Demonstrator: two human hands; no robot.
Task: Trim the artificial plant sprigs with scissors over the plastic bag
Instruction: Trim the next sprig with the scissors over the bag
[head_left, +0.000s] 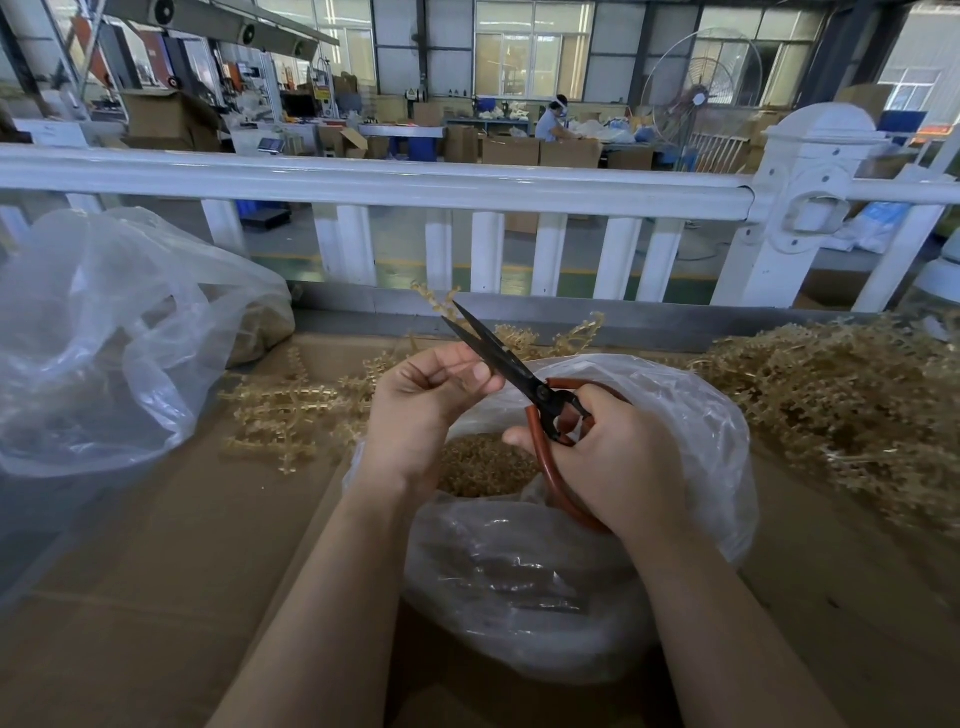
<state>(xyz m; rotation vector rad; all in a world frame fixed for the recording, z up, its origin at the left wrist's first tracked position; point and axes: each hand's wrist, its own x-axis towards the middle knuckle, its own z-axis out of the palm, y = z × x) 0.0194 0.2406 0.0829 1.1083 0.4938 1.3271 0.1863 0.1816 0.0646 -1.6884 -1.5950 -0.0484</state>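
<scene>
In the middle of the frame, the scissors are held by their red handles in the right hand, blades a little apart. The left hand is curled beside the blades; what is pinched cannot be told. The plastic bag lies below, sprigs left of it. Fingertips could be nipped, being so near

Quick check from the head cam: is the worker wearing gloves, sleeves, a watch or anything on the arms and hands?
No. Both hands are bare: no gloves on the left hand or the right hand. Both forearms are uncovered as far as the frame shows, with no sleeve edge in view. No watch, ring, bracelet or wristband shows on either wrist.
</scene>
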